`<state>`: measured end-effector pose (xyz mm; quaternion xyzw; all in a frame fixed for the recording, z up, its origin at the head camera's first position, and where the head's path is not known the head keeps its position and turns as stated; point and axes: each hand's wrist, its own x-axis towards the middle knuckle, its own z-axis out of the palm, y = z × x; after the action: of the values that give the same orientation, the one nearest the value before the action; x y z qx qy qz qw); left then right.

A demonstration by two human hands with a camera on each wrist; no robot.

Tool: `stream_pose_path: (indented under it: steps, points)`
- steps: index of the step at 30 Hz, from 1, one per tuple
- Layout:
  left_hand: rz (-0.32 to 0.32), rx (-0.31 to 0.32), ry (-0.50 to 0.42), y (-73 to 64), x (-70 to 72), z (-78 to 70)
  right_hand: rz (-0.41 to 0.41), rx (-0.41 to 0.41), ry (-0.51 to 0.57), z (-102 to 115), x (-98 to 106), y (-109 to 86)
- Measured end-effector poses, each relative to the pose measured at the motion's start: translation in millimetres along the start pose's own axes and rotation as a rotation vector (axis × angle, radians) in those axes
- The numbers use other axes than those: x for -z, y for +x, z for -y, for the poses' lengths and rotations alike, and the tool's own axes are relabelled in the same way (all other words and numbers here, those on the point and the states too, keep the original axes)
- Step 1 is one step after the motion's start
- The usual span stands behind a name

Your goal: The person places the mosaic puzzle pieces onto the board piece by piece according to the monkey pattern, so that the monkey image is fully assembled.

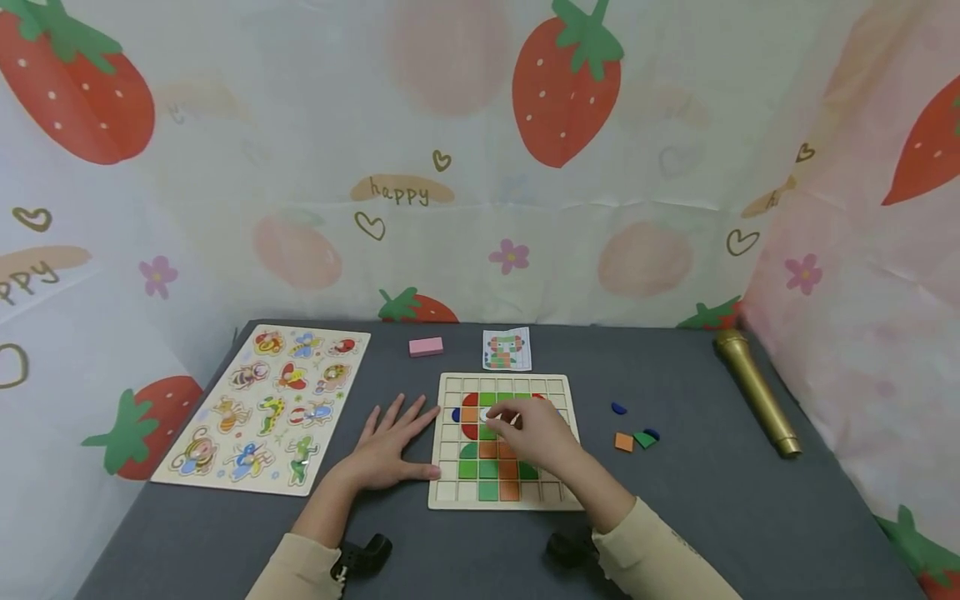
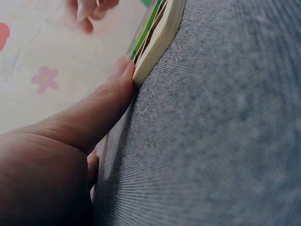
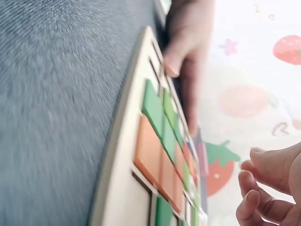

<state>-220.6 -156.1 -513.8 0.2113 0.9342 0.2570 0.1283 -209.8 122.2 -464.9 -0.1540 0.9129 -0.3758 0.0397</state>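
A wooden grid board [image 1: 555, 498] lies on the table with red, orange, green, white and blue pieces set in its squares. My left hand [image 1: 392, 446] rests spread at its left side, the thumb [image 2: 101, 110] against the board's edge. Above the board's upper middle hovers my right hand [image 1: 536, 429], fingers loosely curled. Thumb and forefinger are near each other beside a white round piece [image 1: 485, 414]; no piece shows between them in the right wrist view. Part of the grid is hidden beneath this hand. Orange pieces [image 3: 148, 153] and green pieces [image 3: 153, 106] form neighbouring rows.
Right of the board lie loose pieces: an orange square [image 1: 624, 442], a green one [image 1: 643, 439] and blue ones [image 1: 618, 408]. A picture card [image 1: 507, 350] and pink block [image 1: 426, 347] sit behind. An insect puzzle [image 1: 262, 408] is left; a gold cylinder [image 1: 757, 396] far right.
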Motion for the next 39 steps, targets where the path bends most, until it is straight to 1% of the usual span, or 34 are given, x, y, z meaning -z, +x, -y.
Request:
stream_pose_path:
  steps: [7, 10, 15, 23, 29, 33, 39]
  points:
    - [-0.007, -0.017, 0.001, -0.1, -1.2, 3.1, -0.065, -0.024, 0.026, -12, 30, -13.3]
    - [-0.010, -0.017, -0.004, -0.6, -2.3, 3.8, -0.088, -0.037, 0.025, -19, 38, -19.3]
    - [-0.011, -0.015, -0.002, -1.9, -4.3, 4.8, -0.107, -0.082, 0.000, -32, 48, -30.8]
    - [-0.005, -0.010, -0.010, -1.5, -2.7, 4.3, -0.116, -0.134, -0.032, -57, 62, -46.1]
    - [-0.004, -0.005, -0.005, -0.9, -0.9, 5.7, -0.097, -0.174, -0.056, -78, 71, -53.9]
    - [-0.002, -0.005, -0.004, -0.8, -1.0, 4.0, -0.086, -0.198, -0.059, -92, 77, -59.8]
    - [0.001, -0.003, 0.000, -1.8, -0.1, 1.8, -0.084, -0.225, -0.098, -106, 86, -67.6]
